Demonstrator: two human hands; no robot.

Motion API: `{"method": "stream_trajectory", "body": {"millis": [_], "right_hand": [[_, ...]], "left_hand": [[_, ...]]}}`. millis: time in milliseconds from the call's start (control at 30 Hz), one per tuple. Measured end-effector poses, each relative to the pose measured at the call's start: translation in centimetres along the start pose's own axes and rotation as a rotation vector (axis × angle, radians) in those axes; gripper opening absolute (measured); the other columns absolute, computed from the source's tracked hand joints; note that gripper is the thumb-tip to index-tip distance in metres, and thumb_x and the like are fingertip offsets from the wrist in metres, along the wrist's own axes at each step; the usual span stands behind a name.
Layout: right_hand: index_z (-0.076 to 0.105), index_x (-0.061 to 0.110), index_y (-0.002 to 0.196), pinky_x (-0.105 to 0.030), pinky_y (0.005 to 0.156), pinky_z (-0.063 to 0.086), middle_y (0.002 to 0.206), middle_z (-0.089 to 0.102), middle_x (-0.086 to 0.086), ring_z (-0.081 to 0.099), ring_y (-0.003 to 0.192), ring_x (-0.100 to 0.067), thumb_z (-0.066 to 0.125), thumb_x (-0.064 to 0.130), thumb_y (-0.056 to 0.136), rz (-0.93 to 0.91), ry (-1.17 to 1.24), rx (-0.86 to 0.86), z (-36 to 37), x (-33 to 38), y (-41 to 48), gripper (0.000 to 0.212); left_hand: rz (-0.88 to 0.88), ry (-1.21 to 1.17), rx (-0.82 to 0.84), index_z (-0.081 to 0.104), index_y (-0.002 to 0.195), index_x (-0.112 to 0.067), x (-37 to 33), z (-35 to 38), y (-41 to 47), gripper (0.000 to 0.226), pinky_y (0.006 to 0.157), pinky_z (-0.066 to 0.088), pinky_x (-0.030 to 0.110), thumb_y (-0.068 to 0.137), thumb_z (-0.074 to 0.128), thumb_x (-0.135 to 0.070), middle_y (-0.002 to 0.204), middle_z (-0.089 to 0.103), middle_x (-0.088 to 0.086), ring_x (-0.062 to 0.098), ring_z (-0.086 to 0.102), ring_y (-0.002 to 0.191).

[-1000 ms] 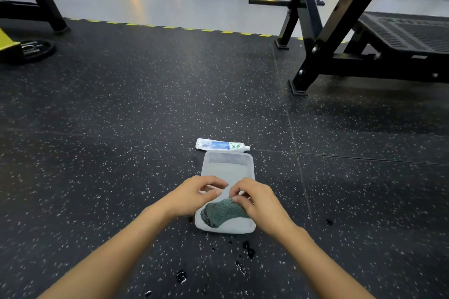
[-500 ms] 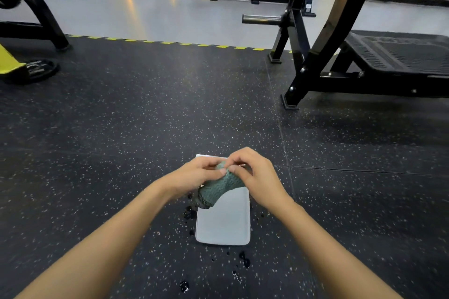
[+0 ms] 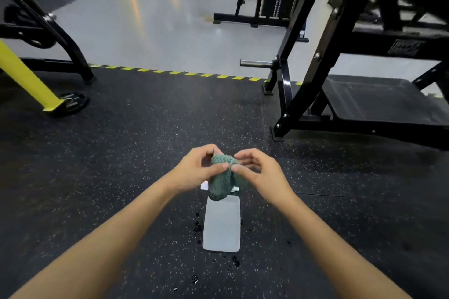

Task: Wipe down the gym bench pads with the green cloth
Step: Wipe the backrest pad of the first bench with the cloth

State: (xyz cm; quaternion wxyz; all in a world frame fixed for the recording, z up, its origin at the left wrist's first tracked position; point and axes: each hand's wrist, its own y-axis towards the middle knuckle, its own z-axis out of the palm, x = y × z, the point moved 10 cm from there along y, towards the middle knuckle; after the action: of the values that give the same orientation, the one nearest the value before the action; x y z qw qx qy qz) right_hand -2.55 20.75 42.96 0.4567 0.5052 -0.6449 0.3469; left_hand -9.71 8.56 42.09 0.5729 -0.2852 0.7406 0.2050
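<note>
The green cloth [image 3: 221, 181] hangs bunched between both hands, above the far end of a white tray [image 3: 221, 226] on the floor. My left hand [image 3: 196, 168] grips its upper left part with thumb and curled fingers. My right hand [image 3: 257, 172] pinches its upper right edge. A black bench pad [image 3: 374, 102] lies low at the right, inside a black machine frame [image 3: 313, 60].
Dark wet drops [image 3: 198, 224] dot the speckled rubber floor around the tray. A yellow bar on a black weight plate [image 3: 69, 102] stands at the left. A yellow-and-black striped line [image 3: 175, 72] marks the mat's far edge, with grey floor beyond. A white tube end [image 3: 204, 186] peeks out behind the cloth.
Both hands have lifted the cloth out of the tray and higher above it. The view has tilted up, showing more of the machines.
</note>
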Motion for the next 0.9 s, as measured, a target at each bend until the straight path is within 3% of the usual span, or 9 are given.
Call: {"method": "stream_trajectory", "body": {"millis": [133, 300, 400, 500, 567, 633, 700, 767, 900], "right_hand": [[0.067, 0.028, 0.083, -0.032, 0.079, 0.053, 0.083, 0.071, 0.007, 0.064, 0.079, -0.009, 0.082, 0.019, 0.077, 0.02, -0.086, 0.015, -3.0, 8.0, 0.0, 0.018], [0.068, 0.023, 0.075, -0.031, 0.069, 0.045, 0.072, 0.065, 0.006, 0.055, 0.069, -0.008, 0.077, 0.017, 0.082, -0.028, -0.018, -0.017, -8.0, 18.9, 0.1, 0.013], [0.065, 0.02, 0.08, -0.033, 0.071, 0.046, 0.075, 0.064, 0.001, 0.056, 0.072, -0.011, 0.074, 0.016, 0.086, -0.051, 0.009, -0.027, -10.4, 25.1, 0.3, 0.011], [0.065, 0.017, 0.085, -0.037, 0.069, 0.045, 0.079, 0.066, -0.01, 0.057, 0.072, -0.016, 0.072, 0.025, 0.083, -0.088, 0.0, -0.041, -12.3, 30.9, 0.6, 0.011], [0.066, 0.021, 0.084, -0.037, 0.07, 0.048, 0.079, 0.069, -0.008, 0.059, 0.073, -0.015, 0.071, 0.03, 0.079, -0.109, -0.007, -0.057, -13.4, 34.0, 0.7, 0.012], [0.066, 0.023, 0.083, -0.037, 0.073, 0.051, 0.079, 0.072, -0.005, 0.064, 0.075, -0.012, 0.073, 0.023, 0.082, -0.125, 0.0, -0.072, -14.7, 37.0, 0.5, 0.007], [0.066, 0.02, 0.084, -0.027, 0.071, 0.051, 0.077, 0.071, 0.002, 0.065, 0.074, -0.008, 0.072, 0.011, 0.086, -0.148, 0.003, -0.075, -15.7, 39.2, 0.0, 0.011], [0.065, 0.02, 0.083, -0.02, 0.069, 0.049, 0.076, 0.07, 0.006, 0.066, 0.072, -0.004, 0.071, 0.007, 0.087, -0.159, -0.023, -0.099, -17.0, 40.7, -0.6, 0.014], [0.066, 0.023, 0.083, -0.041, 0.073, 0.055, 0.08, 0.072, -0.011, 0.069, 0.077, -0.026, 0.073, 0.017, 0.086, -0.167, -0.061, -0.168, -20.3, 42.3, -2.3, 0.01]], "left_hand": [[0.031, -0.004, -0.017, 0.061, 0.096, -0.008, -9.9, -3.0, -0.6, 0.006, 0.071, 0.051, 0.019, 0.094, 0.063, -0.003, 0.082, 0.068, -0.008, 0.002, 0.064, 0.076], [0.057, -0.011, -0.048, 0.064, 0.099, -0.014, -20.9, -7.0, -1.2, 0.015, 0.078, 0.055, 0.025, 0.092, 0.065, -0.001, 0.091, 0.07, 0.006, 0.01, 0.066, 0.084], [0.071, 0.014, -0.016, 0.067, 0.107, -0.018, -26.8, -8.6, -1.2, 0.02, 0.086, 0.053, 0.026, 0.088, 0.074, -0.013, 0.104, 0.073, 0.008, 0.01, 0.067, 0.092], [0.077, 0.099, 0.039, 0.069, 0.114, -0.028, -32.5, -9.6, -1.3, 0.032, 0.093, 0.05, 0.021, 0.083, 0.075, -0.029, 0.112, 0.073, -0.005, 0.007, 0.066, 0.102], [0.085, 0.133, 0.059, 0.074, 0.102, -0.031, -35.8, -10.3, -1.3, 0.02, 0.087, 0.049, 0.02, 0.084, 0.077, -0.022, 0.101, 0.075, -0.011, 0.002, 0.065, 0.093], [0.097, 0.171, 0.054, 0.076, 0.085, -0.039, -39.0, -11.1, -1.3, 0.01, 0.078, 0.046, 0.022, 0.077, 0.08, -0.035, 0.09, 0.073, -0.008, 0.003, 0.061, 0.082], [0.127, 0.222, 0.045, 0.075, 0.081, -0.039, -41.7, -11.7, -1.3, 0.02, 0.074, 0.044, 0.024, 0.066, 0.077, -0.051, 0.091, 0.071, 0.002, 0.006, 0.059, 0.08], [0.148, 0.266, 0.064, 0.074, 0.081, -0.034, -43.8, -11.5, -1.0, 0.022, 0.077, 0.046, 0.023, 0.066, 0.078, -0.05, 0.093, 0.07, 0.002, 0.006, 0.061, 0.082], [0.166, 0.272, 0.142, 0.077, 0.077, -0.04, -47.2, -9.6, -0.2, 0.018, 0.084, 0.049, 0.032, 0.064, 0.08, -0.052, 0.089, 0.074, -0.009, 0.009, 0.064, 0.084]]}}
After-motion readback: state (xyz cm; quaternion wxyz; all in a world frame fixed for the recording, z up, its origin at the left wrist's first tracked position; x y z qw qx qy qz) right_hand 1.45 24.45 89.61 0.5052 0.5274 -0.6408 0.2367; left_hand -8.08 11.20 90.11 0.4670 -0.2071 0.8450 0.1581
